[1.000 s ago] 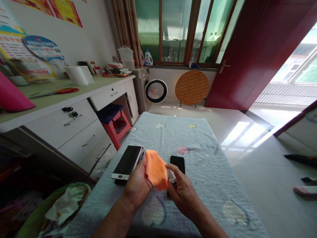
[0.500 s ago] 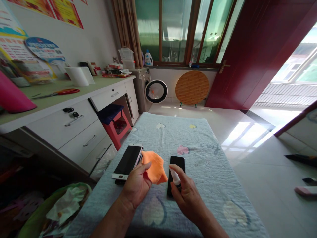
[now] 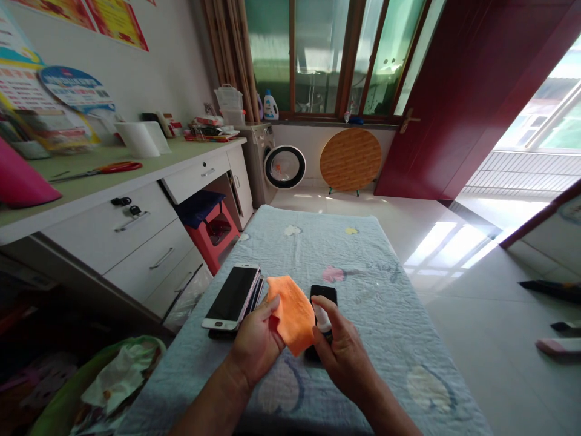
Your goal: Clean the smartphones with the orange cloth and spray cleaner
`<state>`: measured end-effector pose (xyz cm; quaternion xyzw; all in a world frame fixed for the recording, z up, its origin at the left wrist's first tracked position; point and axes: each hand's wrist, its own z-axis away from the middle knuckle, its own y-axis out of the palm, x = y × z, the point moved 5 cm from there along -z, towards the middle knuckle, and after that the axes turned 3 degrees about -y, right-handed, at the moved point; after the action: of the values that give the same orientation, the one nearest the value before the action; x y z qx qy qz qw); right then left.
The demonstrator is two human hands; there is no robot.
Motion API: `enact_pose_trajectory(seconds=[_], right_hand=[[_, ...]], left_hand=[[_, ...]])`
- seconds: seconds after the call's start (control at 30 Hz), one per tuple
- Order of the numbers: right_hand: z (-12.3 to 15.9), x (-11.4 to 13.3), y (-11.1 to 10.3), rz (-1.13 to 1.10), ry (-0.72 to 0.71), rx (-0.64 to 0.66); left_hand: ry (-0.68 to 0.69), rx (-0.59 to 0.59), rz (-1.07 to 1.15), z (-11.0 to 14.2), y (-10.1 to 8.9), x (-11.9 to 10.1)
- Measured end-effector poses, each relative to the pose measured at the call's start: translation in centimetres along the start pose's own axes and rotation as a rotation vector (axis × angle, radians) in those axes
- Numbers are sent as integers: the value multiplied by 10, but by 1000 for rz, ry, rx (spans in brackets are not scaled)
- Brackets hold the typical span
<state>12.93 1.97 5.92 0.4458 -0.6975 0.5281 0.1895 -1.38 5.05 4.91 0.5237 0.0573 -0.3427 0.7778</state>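
An orange cloth [image 3: 292,312] hangs from my left hand [image 3: 259,336], pinched between thumb and fingers. My right hand [image 3: 342,345] is closed around a small white spray bottle [image 3: 322,320], its index finger bent over the top. The cloth's right edge is close to the bottle; whether they touch I cannot tell. Below the bottle a black phone [image 3: 325,293] lies flat on the table, partly hidden by cloth and hand. To the left of my left hand, a white-framed phone [image 3: 233,297] with a dark screen rests on top of a stack of other phones.
A pale blue quilted cover [image 3: 308,242] with heart prints lies over the table. At left stand a white desk [image 3: 140,224], a red stool [image 3: 215,233] and a green-rimmed bin [image 3: 154,348]. The washing machine door [image 3: 285,167] hangs open behind.
The orange cloth has moved right and opened out wider, toward the spray bottle. My right hand keeps its grip on the bottle. The view has shifted slightly.
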Motion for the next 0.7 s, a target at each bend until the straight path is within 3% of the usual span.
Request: enact_pose_trajectory(seconds=[0.3,0.43,0.7], right_hand=[[-7,3,-2,10,14,29],[-5,4,-5,-3,35,2],[8,3,-4,15,-4,110]], left_hand=[[-156,214,-12,7,11,11],[-120,140,-31,3,6,12],[-66,66,-50,-6,-5,8]])
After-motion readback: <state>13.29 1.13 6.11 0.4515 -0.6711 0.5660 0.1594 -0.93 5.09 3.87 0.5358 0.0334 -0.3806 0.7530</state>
